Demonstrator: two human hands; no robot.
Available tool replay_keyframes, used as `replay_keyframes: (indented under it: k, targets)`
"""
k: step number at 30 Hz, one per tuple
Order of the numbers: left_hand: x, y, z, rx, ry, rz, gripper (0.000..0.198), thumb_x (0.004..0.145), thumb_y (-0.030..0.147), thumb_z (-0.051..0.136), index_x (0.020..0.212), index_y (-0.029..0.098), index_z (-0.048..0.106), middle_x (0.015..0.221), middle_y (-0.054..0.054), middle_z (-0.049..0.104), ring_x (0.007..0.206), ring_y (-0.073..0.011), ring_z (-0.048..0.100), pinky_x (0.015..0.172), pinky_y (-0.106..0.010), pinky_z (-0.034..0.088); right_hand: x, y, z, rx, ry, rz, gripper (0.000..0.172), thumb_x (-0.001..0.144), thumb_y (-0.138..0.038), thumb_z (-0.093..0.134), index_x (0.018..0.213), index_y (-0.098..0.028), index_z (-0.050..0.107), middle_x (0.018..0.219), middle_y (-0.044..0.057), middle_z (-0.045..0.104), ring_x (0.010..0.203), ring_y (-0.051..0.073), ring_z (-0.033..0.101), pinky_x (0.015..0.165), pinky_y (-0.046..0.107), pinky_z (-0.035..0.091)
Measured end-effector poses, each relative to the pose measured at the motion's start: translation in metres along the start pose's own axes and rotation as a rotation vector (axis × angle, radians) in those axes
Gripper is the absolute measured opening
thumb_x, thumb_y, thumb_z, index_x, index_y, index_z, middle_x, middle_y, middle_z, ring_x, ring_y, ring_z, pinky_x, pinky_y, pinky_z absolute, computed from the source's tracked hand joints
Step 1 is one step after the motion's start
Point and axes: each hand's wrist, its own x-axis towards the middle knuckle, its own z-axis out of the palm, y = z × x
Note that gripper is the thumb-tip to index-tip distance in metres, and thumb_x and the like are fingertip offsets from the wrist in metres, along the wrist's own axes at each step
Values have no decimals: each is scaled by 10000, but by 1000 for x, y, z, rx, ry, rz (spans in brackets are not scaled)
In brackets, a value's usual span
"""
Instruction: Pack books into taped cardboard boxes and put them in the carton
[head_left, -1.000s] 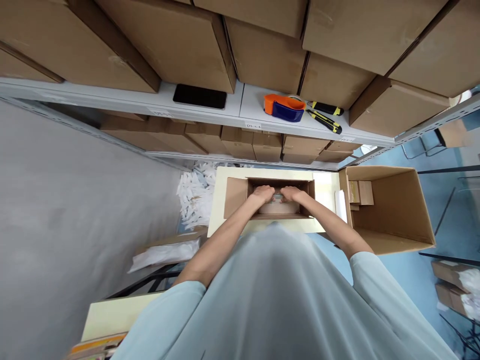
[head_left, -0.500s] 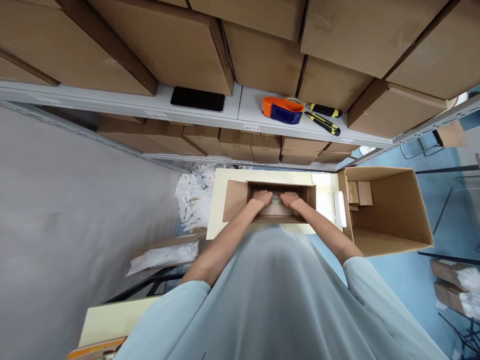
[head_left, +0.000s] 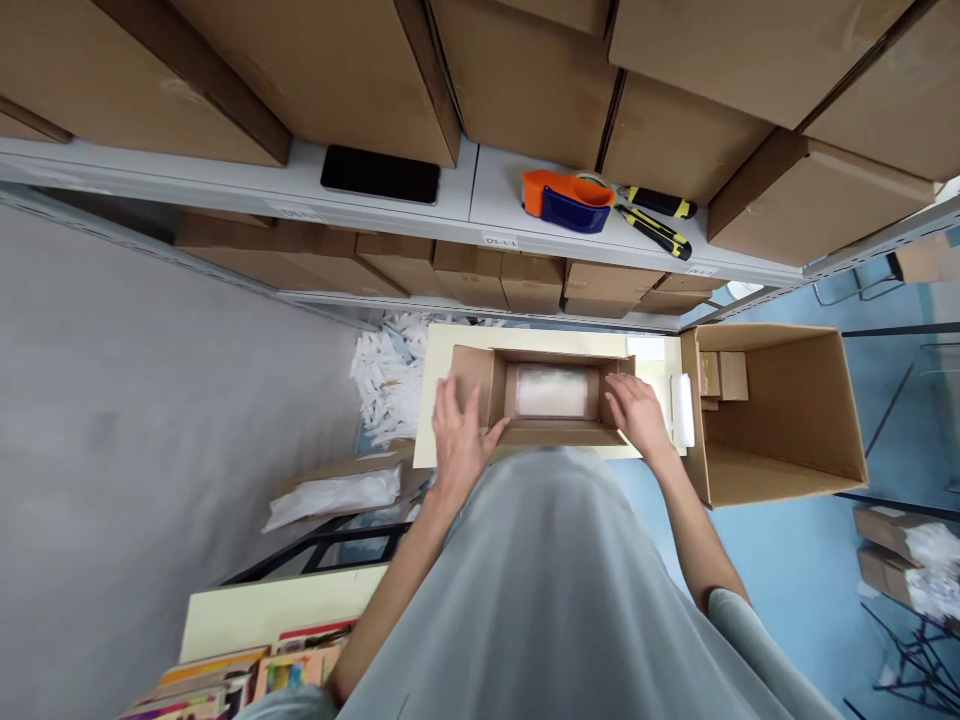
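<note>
An open cardboard box (head_left: 559, 436) stands on the pale yellow table (head_left: 431, 440). On its bottom lies a flat package with a whitish, clear-looking surface (head_left: 553, 391). My left hand (head_left: 459, 436) is at the box's left end, fingers spread over the outfolded left flap (head_left: 469, 372). At the right end, my right hand (head_left: 634, 404) rests by the rim, its fingers bent loosely over the edge and apart. Neither hand holds anything that I can see.
A larger open carton (head_left: 780, 430) with small boxes (head_left: 732, 376) inside stands to the right. On the shelf (head_left: 495, 185) ahead lie a black phone (head_left: 381, 175), an orange-and-blue tape dispenser (head_left: 568, 200) and black-and-yellow cutters (head_left: 654, 232). White scraps (head_left: 386, 385) are piled at left.
Both hands have come up out of the box and moved apart, the left to the left flap, the right to the right rim. The package inside is now uncovered.
</note>
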Motion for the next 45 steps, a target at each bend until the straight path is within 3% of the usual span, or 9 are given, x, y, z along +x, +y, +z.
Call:
replay_keyframes:
  k: [5,14,18,22,28,31,36,40,45]
  targets:
    - [-19,-6,7,-37,137,-290,1183,847,506,940,1742,91,285,1799,-370,261,1713,-535,256,1361,-708,300,23,17,-5,-46,131,-37,412,1159,-279,460,1458,-198,732,1635,138,664,1519,377,556,1230,601,509]
    - [-50,28,18,-107,135,-94,760,1034,385,721,1698,190,409,1582,-229,590,1515,-407,553,1308,-625,435,70,41,12,52,177,232,447,1131,-339,465,1443,-173,739,1558,214,660,1163,355,730,1021,535,636]
    - [-56,47,25,-76,-23,4,586,1094,402,625,1628,189,510,1492,-208,690,1408,-379,656,1232,-564,512,86,47,21,183,235,349,551,1135,-478,487,1543,-143,642,1479,228,709,937,295,772,1058,535,628]
    - [-41,57,20,52,-288,27,751,1038,572,737,1629,164,517,1359,-206,784,1282,-393,744,1145,-497,553,93,43,34,427,189,401,686,1150,-666,425,1658,-212,509,1425,167,766,869,263,809,1033,487,651]
    - [-1,56,11,258,-630,14,667,999,628,777,1477,183,642,1154,-182,835,1109,-393,805,929,-415,576,73,43,54,566,79,448,693,1161,-691,331,1592,-206,576,1352,159,806,1104,313,821,1024,485,659]
    - [10,52,17,256,-496,51,591,1024,591,752,1419,160,672,1044,-171,814,1063,-395,782,968,-448,564,57,50,58,578,52,370,536,1156,-567,414,1487,-227,665,1449,138,779,1296,298,757,1148,490,603]
    - [25,32,35,150,-83,150,432,1086,360,654,1462,149,673,1340,-230,708,1262,-392,647,1115,-510,504,37,56,60,405,69,278,232,1038,-351,602,1111,-225,783,1455,162,753,1463,349,620,1275,565,461]
    - [39,8,45,123,-74,77,297,1091,357,621,1241,176,803,1202,-205,676,1166,-390,609,1037,-528,532,26,52,61,360,76,333,123,978,-288,645,1002,-225,748,1450,178,714,1458,358,596,1245,539,475]
    - [49,-11,50,-6,-85,0,247,1093,325,600,1102,203,814,1251,-167,640,1238,-347,603,1087,-473,548,15,38,55,365,-61,387,158,986,-292,635,1114,-252,718,1319,98,739,1073,269,722,1020,418,583]
